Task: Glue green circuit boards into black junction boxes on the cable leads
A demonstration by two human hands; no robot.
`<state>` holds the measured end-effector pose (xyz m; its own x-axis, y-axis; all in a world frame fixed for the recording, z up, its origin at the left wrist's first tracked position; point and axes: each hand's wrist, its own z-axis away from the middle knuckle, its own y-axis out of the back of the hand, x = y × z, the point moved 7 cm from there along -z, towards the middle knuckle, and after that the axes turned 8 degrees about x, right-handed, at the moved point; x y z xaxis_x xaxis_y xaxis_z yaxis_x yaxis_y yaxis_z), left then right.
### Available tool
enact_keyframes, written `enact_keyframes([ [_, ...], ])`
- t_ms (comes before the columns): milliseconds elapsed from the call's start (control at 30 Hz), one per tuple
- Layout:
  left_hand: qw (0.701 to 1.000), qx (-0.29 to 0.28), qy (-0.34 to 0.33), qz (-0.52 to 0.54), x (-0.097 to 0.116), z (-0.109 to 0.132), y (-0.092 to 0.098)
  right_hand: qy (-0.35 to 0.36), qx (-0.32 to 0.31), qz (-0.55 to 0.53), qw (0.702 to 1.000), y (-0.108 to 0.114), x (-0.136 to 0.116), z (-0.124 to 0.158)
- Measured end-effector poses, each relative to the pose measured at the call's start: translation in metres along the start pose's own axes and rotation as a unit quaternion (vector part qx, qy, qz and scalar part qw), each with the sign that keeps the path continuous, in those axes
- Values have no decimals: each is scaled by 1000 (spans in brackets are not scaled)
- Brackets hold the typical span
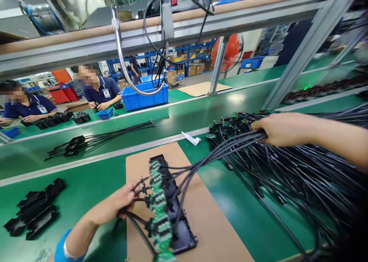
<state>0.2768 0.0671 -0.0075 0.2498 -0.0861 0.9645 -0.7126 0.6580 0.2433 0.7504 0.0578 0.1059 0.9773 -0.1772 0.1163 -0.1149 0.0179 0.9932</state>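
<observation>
My left hand (pixel 115 206) is closed on short black leads beside a row of green circuit boards (pixel 159 212). The boards lie over black plastic housings (pixel 184 235) on a brown cardboard sheet (pixel 212 223). My right hand (pixel 280 128) is wrapped round a bundle of black cables (pixel 221 149) that runs down from it to the boards. A large heap of black cables (pixel 301 177) lies under and behind the right hand.
Black plastic housings (pixel 34 210) lie at the left on the green bench (pixel 86 185). A cable set with housings (pixel 86 141) rests on the conveyor belt. Two people sit across it by a blue bin (pixel 145 95). A white tag (pixel 192 138) lies near the rail.
</observation>
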Motion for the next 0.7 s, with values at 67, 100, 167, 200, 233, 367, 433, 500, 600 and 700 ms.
enact_keyframes([
  [67,995,7,1,-98,-9,-6,-18,23,1,-12,1000,-31,-19,2],
  [100,991,6,-11,-133,-10,-9,-27,50,2,-25,998,-46,-41,4],
  [167,984,2,-29,-174,-8,-12,-41,131,18,-77,988,-67,-104,12],
  [200,982,-2,-29,-185,-7,-13,-45,193,25,-122,973,-74,-142,17],
  [233,981,-8,-25,-194,-5,-13,-48,270,55,-213,937,-72,-179,25],
  [367,975,-23,11,-222,-2,-15,-48,412,37,-380,828,-72,-264,41],
  [433,975,-6,30,-219,-5,-21,-42,413,24,-390,823,-74,-272,37],
  [500,979,29,48,-198,-11,-32,-31,406,21,-391,826,-75,-268,25],
  [600,969,121,57,-206,-21,-53,-6,355,19,-413,838,-79,-255,-7],
  [700,942,197,49,-267,-26,-73,17,294,41,-404,865,-90,-244,-44],
])
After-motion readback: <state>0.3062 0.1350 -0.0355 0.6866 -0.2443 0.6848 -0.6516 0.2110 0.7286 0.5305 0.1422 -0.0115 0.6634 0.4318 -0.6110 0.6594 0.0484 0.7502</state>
